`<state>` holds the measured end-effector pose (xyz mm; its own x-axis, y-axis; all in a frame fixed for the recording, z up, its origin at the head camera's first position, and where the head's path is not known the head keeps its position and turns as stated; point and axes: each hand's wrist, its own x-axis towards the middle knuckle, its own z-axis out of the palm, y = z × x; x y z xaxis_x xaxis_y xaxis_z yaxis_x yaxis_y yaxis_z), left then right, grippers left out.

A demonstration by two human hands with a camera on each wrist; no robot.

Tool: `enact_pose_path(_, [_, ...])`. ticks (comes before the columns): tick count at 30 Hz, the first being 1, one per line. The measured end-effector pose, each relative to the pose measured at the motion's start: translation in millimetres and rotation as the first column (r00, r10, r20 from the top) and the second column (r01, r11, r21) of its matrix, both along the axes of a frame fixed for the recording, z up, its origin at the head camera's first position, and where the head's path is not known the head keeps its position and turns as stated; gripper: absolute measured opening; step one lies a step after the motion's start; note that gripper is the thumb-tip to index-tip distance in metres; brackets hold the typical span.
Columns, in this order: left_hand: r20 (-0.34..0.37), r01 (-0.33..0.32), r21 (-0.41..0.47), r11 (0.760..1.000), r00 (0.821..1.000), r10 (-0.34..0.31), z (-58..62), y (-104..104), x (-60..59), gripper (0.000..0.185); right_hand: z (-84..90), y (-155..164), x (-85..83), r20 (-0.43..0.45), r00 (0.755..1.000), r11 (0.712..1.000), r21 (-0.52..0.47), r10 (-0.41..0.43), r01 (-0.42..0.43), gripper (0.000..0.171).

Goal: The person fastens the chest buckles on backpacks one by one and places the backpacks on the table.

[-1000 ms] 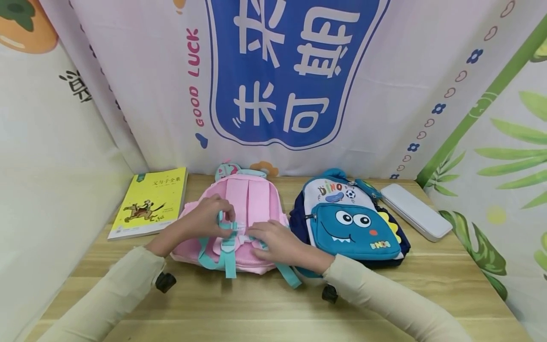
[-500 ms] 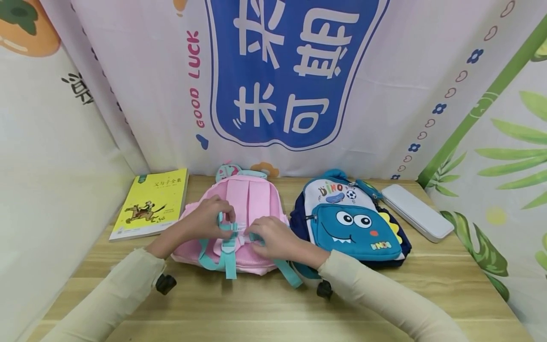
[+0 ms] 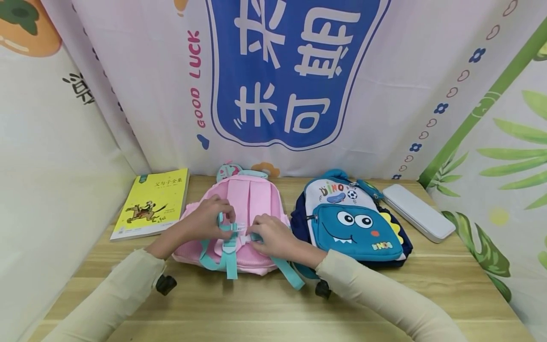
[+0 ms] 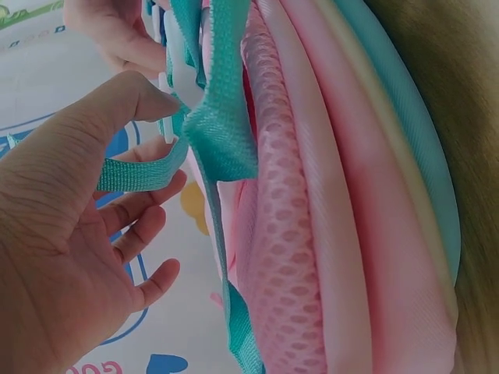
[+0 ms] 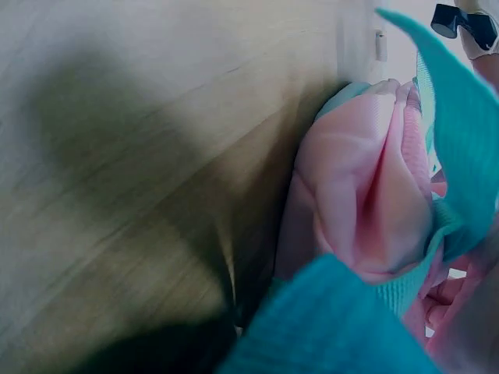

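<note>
A pink backpack point(image 3: 237, 194) lies back side up on the table, its teal straps point(image 3: 231, 266) spread over the lower part. My left hand point(image 3: 208, 219) pinches the teal webbing at a clear pronged buckle half point(image 3: 240, 227), thumb and index finger together in the left wrist view while the other fingers stay loosely bent. From the right, my right hand point(image 3: 273, 237) grips a teal strap at a white buckle half point(image 3: 246, 239). The two buckle halves sit close together, the prongs slightly above the white piece. In the right wrist view, teal webbing point(image 5: 460, 140) covers most of the hand.
A blue dinosaur backpack point(image 3: 356, 228) stands right of the pink one, close to my right forearm. Beyond it lies a white case point(image 3: 416, 212). A yellow book point(image 3: 151, 203) lies at the left. A printed curtain point(image 3: 376, 118) hangs along the table's back edge.
My right hand's fingers have drawn in and curled round the strap by the white buckle half, with the wrist shifting slightly left. My left hand has stayed almost still.
</note>
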<state>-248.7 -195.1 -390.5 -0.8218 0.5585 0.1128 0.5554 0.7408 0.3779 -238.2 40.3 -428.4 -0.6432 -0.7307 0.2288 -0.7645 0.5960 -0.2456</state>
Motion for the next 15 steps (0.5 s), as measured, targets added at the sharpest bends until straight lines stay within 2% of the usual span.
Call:
enact_pose_path(8, [-0.02,0.008,0.013,1.0,1.0,-0.008,-3.4,-1.2,-1.1,0.024,-1.6,1.3,-0.4,0.047,0.998,0.998,-0.043,-0.042,0.044,0.02])
enact_pose_path(15, [-0.036,0.018,0.042,0.999,0.999,-0.016,-4.3,-1.1,-0.3,0.024,0.0,5.9,1.5,0.075,0.997,0.992,-0.126,-0.015,0.024,0.02])
